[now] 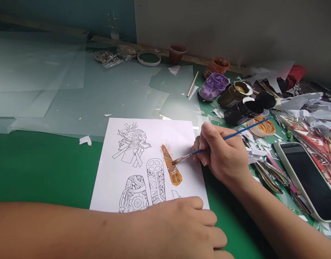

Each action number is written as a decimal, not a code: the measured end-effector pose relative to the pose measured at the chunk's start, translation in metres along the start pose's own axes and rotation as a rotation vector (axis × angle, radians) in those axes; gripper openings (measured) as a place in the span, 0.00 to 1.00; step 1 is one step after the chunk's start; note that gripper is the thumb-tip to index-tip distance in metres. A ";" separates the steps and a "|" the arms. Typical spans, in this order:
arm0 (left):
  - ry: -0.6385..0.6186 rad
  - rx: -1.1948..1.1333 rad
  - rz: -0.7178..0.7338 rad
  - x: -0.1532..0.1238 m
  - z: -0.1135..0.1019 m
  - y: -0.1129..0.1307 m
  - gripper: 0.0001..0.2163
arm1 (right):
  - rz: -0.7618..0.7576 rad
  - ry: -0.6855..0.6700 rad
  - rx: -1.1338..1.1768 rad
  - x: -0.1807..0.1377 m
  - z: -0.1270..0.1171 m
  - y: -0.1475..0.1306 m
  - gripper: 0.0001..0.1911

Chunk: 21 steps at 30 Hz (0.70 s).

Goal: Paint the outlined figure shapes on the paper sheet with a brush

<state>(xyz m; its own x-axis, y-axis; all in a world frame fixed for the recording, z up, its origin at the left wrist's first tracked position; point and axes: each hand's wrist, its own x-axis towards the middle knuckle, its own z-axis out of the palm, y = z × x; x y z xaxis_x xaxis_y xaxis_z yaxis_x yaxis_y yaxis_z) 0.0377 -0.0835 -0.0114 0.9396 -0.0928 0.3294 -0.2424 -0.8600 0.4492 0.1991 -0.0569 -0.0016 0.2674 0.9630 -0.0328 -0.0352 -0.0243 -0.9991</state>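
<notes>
A white sheet (pixel 154 144) with black line drawings lies on the green table (pixel 46 169). One long narrow shape (pixel 171 169) on it is painted orange-brown. My right hand (pixel 222 154) pinches a blue-handled paintbrush (pixel 222 141), its tip touching the painted shape. My left hand (pixel 181 226) rests on the sheet's near edge, fingers curled loosely and pressing the paper down, with the forearm lying across the front of the view.
Open paint jars stand behind my right hand: purple (pixel 214 86), gold-brown (pixel 235 92), black (pixel 246 108), orange (pixel 218 66). A phone (pixel 308 180) lies at right among paper scraps, tools and wrappers. Translucent plastic sheets (pixel 73 90) cover the left back.
</notes>
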 end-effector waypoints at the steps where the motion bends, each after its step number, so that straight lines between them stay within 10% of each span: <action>1: -0.005 0.003 -0.002 0.000 0.000 0.000 0.04 | -0.002 -0.003 -0.008 0.000 0.000 0.000 0.28; 21: 0.030 -0.017 0.004 -0.001 0.002 0.000 0.03 | -0.013 -0.007 0.000 -0.001 0.000 -0.001 0.28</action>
<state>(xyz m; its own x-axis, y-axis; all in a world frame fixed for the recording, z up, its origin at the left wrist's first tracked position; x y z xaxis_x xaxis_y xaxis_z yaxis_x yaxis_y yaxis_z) 0.0371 -0.0839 -0.0135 0.9311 -0.0804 0.3558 -0.2500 -0.8510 0.4618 0.1993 -0.0577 -0.0011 0.2608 0.9652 -0.0200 -0.0323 -0.0120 -0.9994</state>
